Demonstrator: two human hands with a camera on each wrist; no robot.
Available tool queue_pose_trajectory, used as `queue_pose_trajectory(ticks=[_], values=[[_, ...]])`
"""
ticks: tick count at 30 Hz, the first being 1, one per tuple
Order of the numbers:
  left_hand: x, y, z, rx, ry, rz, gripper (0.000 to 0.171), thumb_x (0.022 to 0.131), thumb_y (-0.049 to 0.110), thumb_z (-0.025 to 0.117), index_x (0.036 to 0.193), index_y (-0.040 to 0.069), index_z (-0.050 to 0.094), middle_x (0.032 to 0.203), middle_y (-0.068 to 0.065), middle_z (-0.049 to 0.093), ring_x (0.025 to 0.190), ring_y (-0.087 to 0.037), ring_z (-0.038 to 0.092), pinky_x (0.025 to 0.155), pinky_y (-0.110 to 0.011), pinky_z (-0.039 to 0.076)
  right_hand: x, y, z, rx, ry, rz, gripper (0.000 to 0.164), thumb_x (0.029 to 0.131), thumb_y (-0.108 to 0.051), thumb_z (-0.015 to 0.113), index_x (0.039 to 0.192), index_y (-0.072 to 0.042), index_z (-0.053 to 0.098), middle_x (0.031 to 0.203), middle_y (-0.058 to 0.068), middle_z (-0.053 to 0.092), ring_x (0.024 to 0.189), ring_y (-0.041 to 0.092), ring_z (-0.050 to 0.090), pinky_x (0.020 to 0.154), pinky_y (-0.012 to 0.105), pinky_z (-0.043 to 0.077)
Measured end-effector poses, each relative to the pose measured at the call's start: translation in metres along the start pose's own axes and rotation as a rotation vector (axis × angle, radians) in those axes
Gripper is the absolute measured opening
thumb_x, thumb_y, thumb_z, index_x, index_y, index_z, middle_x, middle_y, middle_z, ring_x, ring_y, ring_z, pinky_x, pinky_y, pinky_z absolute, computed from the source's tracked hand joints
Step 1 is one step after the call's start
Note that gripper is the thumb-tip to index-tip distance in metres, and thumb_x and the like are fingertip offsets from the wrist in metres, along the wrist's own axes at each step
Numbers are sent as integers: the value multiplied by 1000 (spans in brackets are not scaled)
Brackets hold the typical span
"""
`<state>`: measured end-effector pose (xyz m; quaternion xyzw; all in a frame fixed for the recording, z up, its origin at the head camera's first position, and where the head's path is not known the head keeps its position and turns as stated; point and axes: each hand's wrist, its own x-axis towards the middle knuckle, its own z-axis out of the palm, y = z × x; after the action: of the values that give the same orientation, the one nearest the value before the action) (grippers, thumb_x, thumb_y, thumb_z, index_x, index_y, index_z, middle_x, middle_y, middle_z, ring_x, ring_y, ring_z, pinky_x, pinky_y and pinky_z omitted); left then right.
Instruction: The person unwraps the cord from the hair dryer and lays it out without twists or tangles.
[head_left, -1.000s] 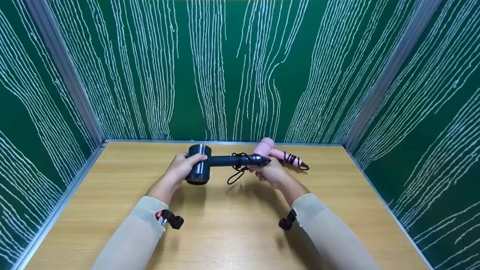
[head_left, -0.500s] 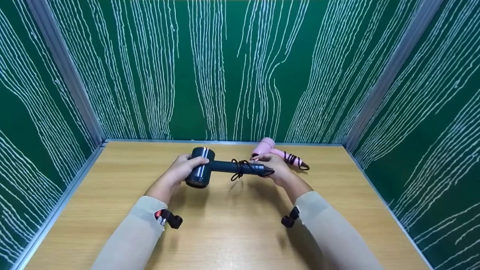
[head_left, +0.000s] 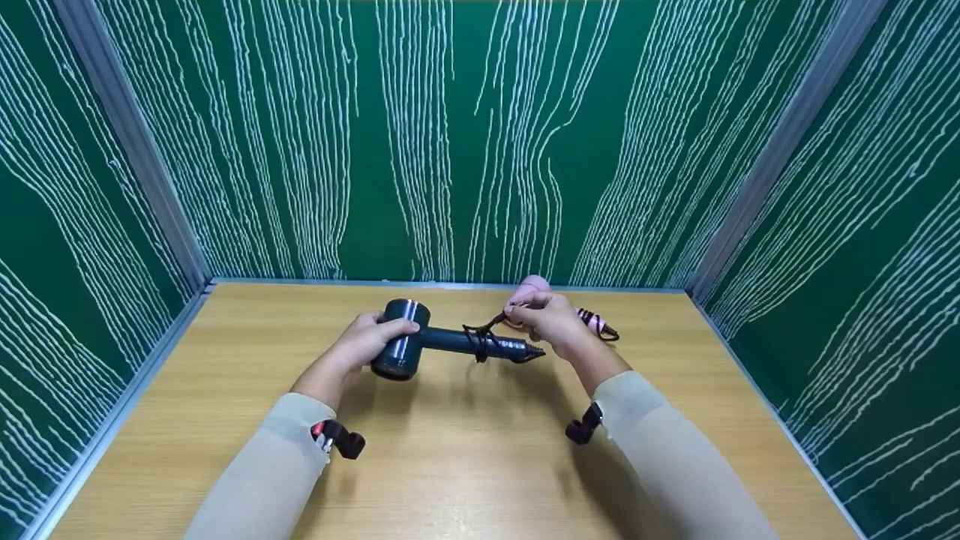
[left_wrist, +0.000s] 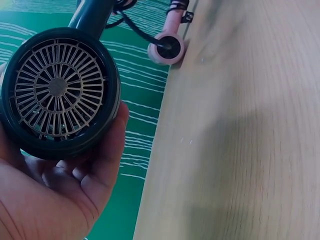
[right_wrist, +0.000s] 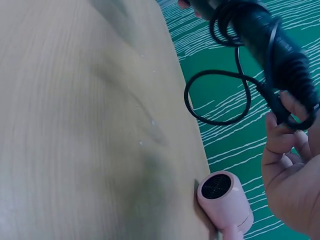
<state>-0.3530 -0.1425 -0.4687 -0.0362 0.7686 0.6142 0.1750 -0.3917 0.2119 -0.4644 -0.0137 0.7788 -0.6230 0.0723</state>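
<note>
A dark green hair dryer (head_left: 401,360) is held above the table, its handle (head_left: 450,340) pointing right. My left hand (head_left: 358,343) grips its barrel, thumb on top; the left wrist view shows the round intake grille (left_wrist: 59,87) facing the camera. Black cord (head_left: 481,345) is wound round the handle. My right hand (head_left: 553,321), above the handle's tip, pinches the free end of that cord (right_wrist: 274,102) between thumb and fingers. From there a loose loop of cord (right_wrist: 217,73) hangs back toward the windings in the right wrist view.
Behind my right hand a pink hair dryer (head_left: 531,283) lies at the table's back edge, partly hidden, its own black cord wrapped on the handle. Green walls (head_left: 420,150) with white wavy lines enclose the wooden table (head_left: 465,465) at the back and both sides.
My right hand has come out from behind the handle's tip and risen, drawing the cord's free end up and right. The dark green hair dryer has sunk slightly, its handle tipping down.
</note>
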Motion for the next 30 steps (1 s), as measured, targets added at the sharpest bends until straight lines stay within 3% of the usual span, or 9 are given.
queue_pose_trajectory(ticks=[9, 16, 21, 30], values=[[1, -2, -1, 13, 38, -6, 99, 99, 57, 79, 171, 4, 35, 164, -25, 55, 144, -39, 60, 131, -57, 47, -2, -9, 0, 28, 99, -10, 15, 103, -17, 84, 116, -10, 80, 114, 11, 77, 75, 11, 59, 62, 21, 48], [-1, -3, 0, 36, 90, -11, 96, 99, 55, 80, 169, 4, 38, 163, -25, 56, 144, -39, 61, 132, -58, 47, -2, -11, 1, 113, 156, -61, 18, 103, -13, 83, 118, -6, 77, 94, -3, 72, 70, 10, 56, 59, 21, 47], [-1, -3, 2, 33, 131, 5, 94, 99, 51, 81, 167, 2, 39, 159, -26, 59, 140, -38, 65, 127, -55, 52, -4, -15, 1, 119, 180, -85, 27, 103, -13, 83, 127, -2, 77, 97, -3, 74, 71, 10, 59, 61, 21, 50], [1, -5, 3, 12, 184, 22, 93, 98, 46, 82, 166, 0, 39, 159, -27, 59, 140, -38, 66, 125, -55, 54, -8, -23, 2, 91, 215, -113, 25, 103, -18, 84, 124, -6, 80, 101, -2, 75, 82, 15, 65, 66, 24, 55]])
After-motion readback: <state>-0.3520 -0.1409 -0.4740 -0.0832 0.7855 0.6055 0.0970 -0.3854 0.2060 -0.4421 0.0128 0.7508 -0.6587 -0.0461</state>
